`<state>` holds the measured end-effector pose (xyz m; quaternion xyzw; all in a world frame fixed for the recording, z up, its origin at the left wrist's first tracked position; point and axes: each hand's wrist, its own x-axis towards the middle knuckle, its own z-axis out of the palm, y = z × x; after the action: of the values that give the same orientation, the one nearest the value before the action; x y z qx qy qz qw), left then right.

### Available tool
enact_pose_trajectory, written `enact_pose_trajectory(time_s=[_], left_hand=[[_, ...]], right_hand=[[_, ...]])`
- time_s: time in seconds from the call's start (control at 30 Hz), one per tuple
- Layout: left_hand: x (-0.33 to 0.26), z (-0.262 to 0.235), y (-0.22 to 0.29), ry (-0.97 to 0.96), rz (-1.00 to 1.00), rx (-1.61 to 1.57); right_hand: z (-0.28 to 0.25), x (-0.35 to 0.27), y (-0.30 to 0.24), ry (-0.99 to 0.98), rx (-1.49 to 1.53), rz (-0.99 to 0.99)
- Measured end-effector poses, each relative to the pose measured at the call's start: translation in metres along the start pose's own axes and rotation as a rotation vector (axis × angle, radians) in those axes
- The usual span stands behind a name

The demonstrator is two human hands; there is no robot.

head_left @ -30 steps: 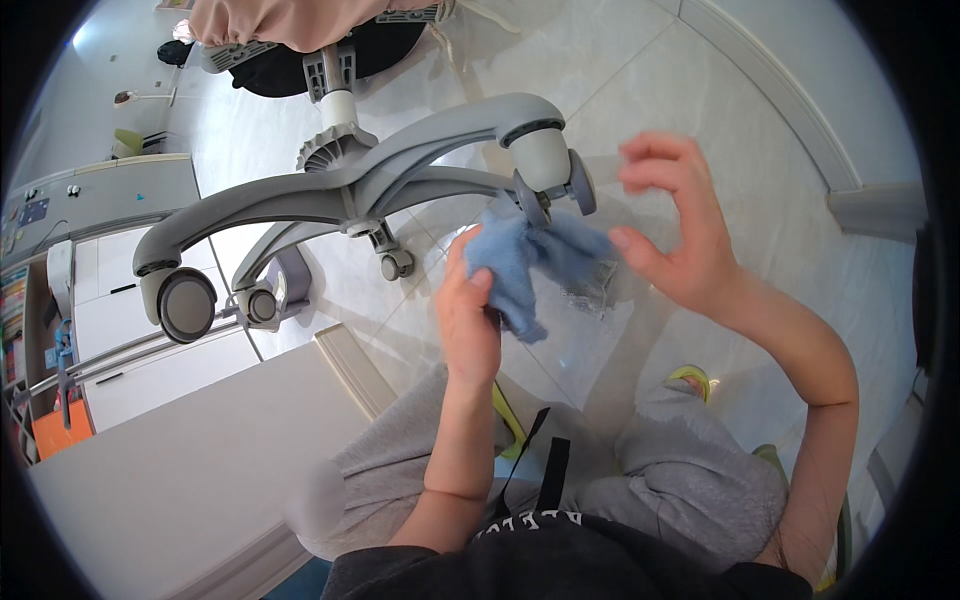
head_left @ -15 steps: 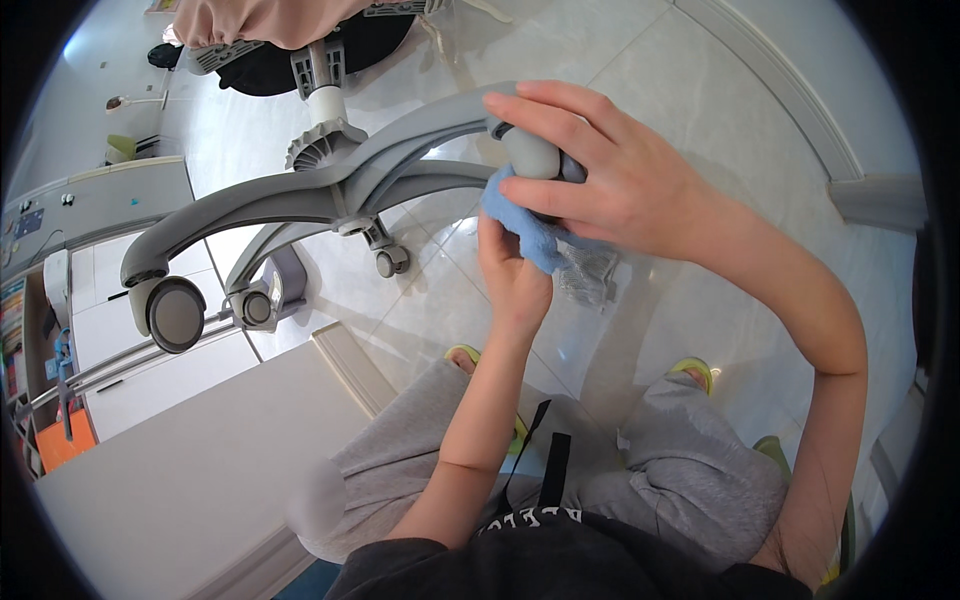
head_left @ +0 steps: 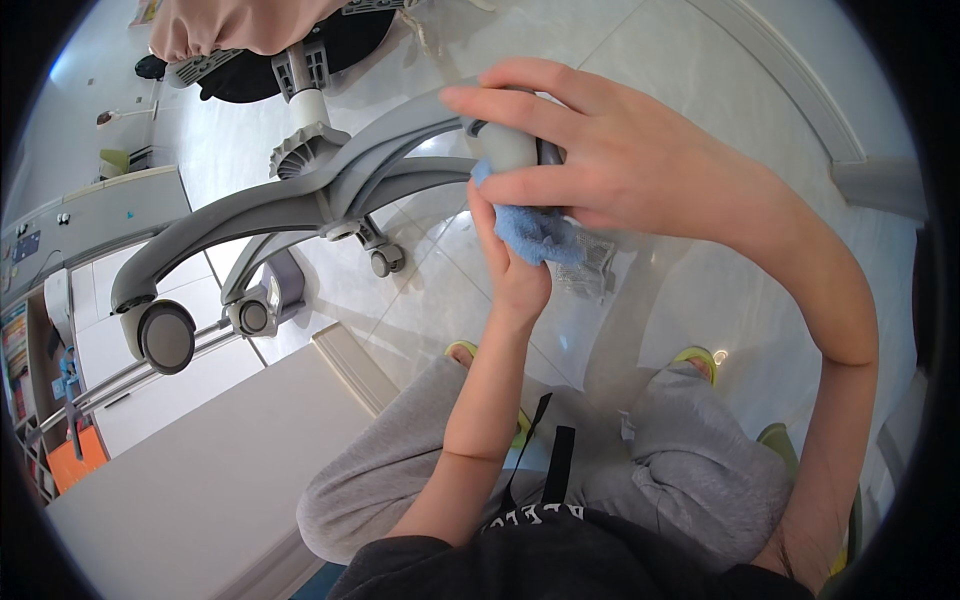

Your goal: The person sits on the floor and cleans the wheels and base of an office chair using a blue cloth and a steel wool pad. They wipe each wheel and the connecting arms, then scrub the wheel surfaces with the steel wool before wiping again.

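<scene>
Since a moment ago, right hand [head_left: 610, 160] now farther across the caster [head_left: 508, 148] at the end of the upturned grey chair base [head_left: 330, 190], fingers reaching over its top and wrapped around it, where before only just landing on it. Left hand [head_left: 515, 275] raised from below, clenched on a blue cloth [head_left: 535, 232] and pressing it against the underside of that same caster, cloth bunched between palm and wheel, just under the right hand. Chair base tilted on its side over pale glossy floor tiles [head_left: 700, 80], another caster [head_left: 167, 337] at lower left and a smaller one [head_left: 383, 262] under the hub. Grey trousers [head_left: 700, 480] at bottom, white cabinet top [head_left: 190, 470] to the left.
</scene>
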<state>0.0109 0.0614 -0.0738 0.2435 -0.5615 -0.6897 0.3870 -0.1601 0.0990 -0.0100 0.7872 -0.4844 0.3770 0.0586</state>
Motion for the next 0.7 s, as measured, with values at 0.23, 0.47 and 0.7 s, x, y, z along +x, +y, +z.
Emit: enact_pose_trajectory(time_s=[0.23, 0.47, 0.7], left_hand=[[-0.002, -0.013, -0.002, -0.061, 0.044, 0.123], [0.001, -0.021, 0.004, -0.109, 0.129, 0.178], [0.0, -0.024, 0.005, -0.092, 0.145, 0.245]], right_hand=[[0.015, -0.003, 0.008, 0.142, -0.12, -0.107], [-0.003, 0.004, 0.003, 0.012, 0.08, -0.018], [0.006, 0.009, -0.004, 0.076, 0.159, 0.161]])
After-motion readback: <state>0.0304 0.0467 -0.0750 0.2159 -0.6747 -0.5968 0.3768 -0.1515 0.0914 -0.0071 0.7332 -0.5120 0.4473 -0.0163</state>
